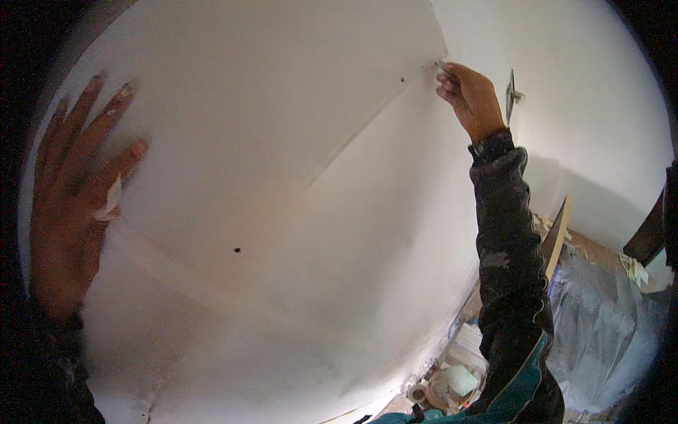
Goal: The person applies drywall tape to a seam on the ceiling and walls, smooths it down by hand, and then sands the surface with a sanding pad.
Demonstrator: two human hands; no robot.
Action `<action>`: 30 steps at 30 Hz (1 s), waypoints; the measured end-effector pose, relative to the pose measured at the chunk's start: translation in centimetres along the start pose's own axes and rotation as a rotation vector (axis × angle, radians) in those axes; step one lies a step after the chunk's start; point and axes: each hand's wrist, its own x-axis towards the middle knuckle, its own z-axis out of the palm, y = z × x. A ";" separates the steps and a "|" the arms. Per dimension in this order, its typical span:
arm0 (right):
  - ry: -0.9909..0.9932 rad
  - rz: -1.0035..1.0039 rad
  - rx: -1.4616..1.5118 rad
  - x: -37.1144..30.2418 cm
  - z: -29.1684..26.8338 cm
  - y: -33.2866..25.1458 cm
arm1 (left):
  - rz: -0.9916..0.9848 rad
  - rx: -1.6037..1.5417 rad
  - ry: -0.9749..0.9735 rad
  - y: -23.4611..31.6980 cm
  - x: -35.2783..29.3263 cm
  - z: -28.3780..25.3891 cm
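My left hand (74, 169) lies spread out against a white wall surface (282, 141) at the far left, fingers apart. A small torn whitish scrap (110, 199) clings by the base of its thumb. Higher up on the right, my right hand (470, 95) is pinched closed close to the inside corner of the wall. A tiny pale bit shows at its fingertips, too small to name. From there a straight seam (353, 140) slants down and left across the surface. Two dark spots mark the wall, one small spot (402, 80) near the seam and a larger one (237, 250) lower down.
A metal fitting (510, 97) juts from the adjoining wall (579, 85), beside my right wrist. Below stand a wooden board edge (558, 237) and a bundle of clear plastic sheeting (600, 325). Cluttered containers and a roll (418, 393) sit at the wall's foot.
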 end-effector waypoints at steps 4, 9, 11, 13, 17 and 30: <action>0.163 0.090 0.157 -0.8 1.0 -1.2 | -0.003 -0.102 0.034 0.2 0.2 -0.4; 0.145 0.124 0.284 0.5 -0.6 0.4 | 0.053 -0.008 -0.037 0.0 0.0 -1.3; 0.084 -0.134 -0.294 1.3 -1.2 0.1 | 0.041 0.040 -0.036 0.0 0.0 -0.3; -0.009 -0.330 -0.765 0.5 -1.0 -0.1 | 0.036 0.061 -0.029 0.1 -0.1 -0.1; 0.050 0.028 0.189 -0.2 -0.2 0.4 | 0.051 -0.003 -0.009 0.1 0.1 -1.5; -0.095 -0.359 -0.988 -1.1 0.9 -2.6 | -0.119 0.074 -0.035 -1.8 -0.3 2.8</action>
